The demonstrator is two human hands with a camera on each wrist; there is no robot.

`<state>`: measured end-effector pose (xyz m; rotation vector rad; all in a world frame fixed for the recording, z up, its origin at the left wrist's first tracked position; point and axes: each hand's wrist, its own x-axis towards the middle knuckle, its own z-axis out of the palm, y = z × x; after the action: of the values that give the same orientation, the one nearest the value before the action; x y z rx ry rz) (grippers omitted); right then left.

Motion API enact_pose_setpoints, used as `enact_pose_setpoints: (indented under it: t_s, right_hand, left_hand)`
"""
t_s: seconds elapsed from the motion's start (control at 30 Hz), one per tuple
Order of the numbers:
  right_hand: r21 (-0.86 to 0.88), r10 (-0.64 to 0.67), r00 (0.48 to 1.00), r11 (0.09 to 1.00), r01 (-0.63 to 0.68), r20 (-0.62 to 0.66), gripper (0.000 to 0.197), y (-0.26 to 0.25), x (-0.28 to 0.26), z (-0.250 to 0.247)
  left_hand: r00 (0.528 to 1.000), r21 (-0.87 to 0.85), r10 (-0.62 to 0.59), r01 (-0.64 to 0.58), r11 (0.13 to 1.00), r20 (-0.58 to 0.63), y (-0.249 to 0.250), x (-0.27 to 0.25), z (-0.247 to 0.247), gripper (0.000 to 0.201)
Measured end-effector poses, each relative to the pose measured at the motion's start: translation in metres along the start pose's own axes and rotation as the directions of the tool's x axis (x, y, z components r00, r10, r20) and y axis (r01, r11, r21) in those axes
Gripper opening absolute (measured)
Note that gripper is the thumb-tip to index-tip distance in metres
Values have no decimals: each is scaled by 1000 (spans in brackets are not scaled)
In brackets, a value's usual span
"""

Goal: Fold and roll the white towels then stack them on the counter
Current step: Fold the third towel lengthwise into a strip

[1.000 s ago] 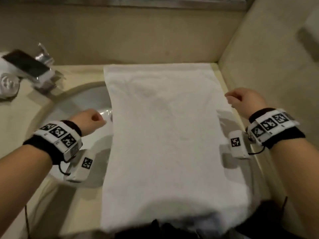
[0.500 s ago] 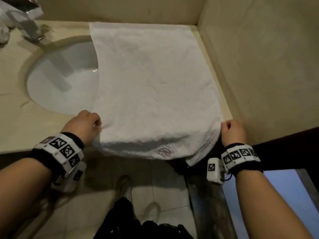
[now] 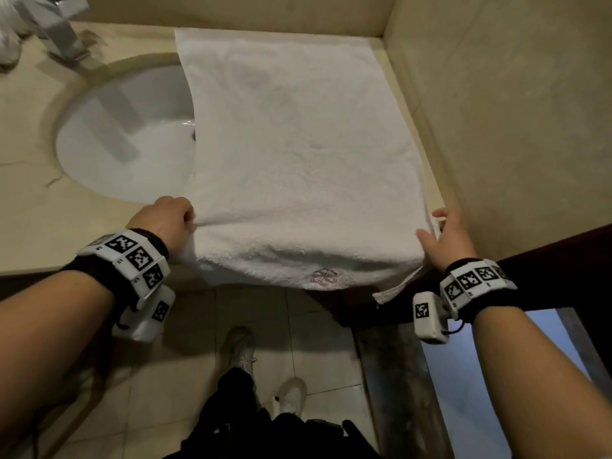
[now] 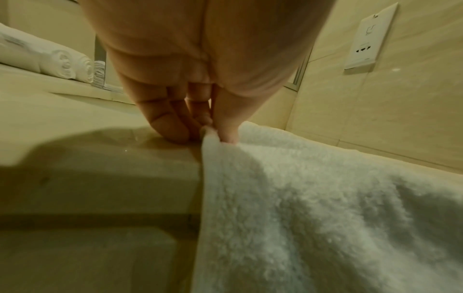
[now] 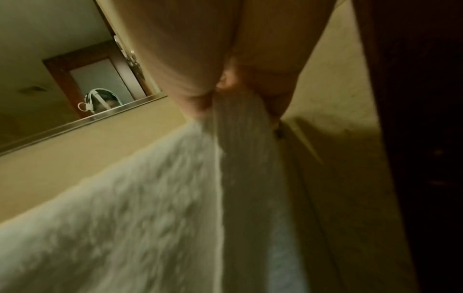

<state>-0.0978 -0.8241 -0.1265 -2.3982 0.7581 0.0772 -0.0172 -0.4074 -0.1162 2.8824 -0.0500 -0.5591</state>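
A white towel (image 3: pixel 298 154) lies spread on the beige counter (image 3: pixel 29 213), its left side over the sink and its near end hanging over the front edge, with a small embroidered flower on the hem. My left hand (image 3: pixel 172 220) pinches the towel's near left edge (image 4: pixel 210 136) between thumb and fingers. At the near right edge my right hand (image 3: pixel 443 236) holds the towel (image 5: pixel 240 123), thumb on top and fingers beyond the edge. Several rolled white towels (image 4: pixel 62 65) lie at the far left of the counter in the left wrist view.
A white oval sink (image 3: pixel 126 134) lies left of the towel, with a chrome tap (image 3: pixel 56 31) behind it. A beige wall (image 3: pixel 513 111) runs close along the towel's right side. A mirror (image 5: pixel 62 69) hangs above the counter. Tiled floor and my shoes (image 3: pixel 291 395) show below.
Both hands came down from mid-towel to its near end and took hold of the edges. Since half a second ago they have lifted the edges slightly; the right fingers have spread.
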Motion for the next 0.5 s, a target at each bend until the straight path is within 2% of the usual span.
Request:
enact_pose_setpoints:
  t_s: [0.07, 0.1, 0.17, 0.27, 0.37, 0.47, 0.5]
  right_hand:
    - [-91, 5, 997, 996, -12, -79, 26, 7, 0, -2]
    - [-81, 26, 993, 996, -35, -114, 21, 10, 1, 0]
    - [61, 121, 983, 992, -113, -139, 21, 10, 2, 4]
    - [350, 288, 948, 909, -227, -135, 21, 7, 8, 13]
    - [435, 353, 931, 856, -278, -98, 20, 14, -6, 32]
    - [481, 416, 906, 780, -401, 82, 51, 32, -27, 65]
    - [465, 444, 892, 774, -429, 86, 55, 38, -30, 74]
  left_hand:
    - [1000, -1, -15, 15, 1000, -4, -1, 0, -1, 17]
    - [1000, 0, -21, 21, 1000, -4, -2, 1, -1, 17]
    - [1000, 3, -25, 25, 1000, -2, -3, 1, -1, 18]
    - [1000, 11, -27, 27, 1000, -11, -3, 1, -1, 17]
    - [999, 7, -26, 26, 1000, -21, -2, 0, 0, 17]
    - [999, 1, -18, 18, 1000, -37, -4, 0, 1, 18]
    - [999, 1, -14, 14, 1000, -39, -5, 0, 3, 18]
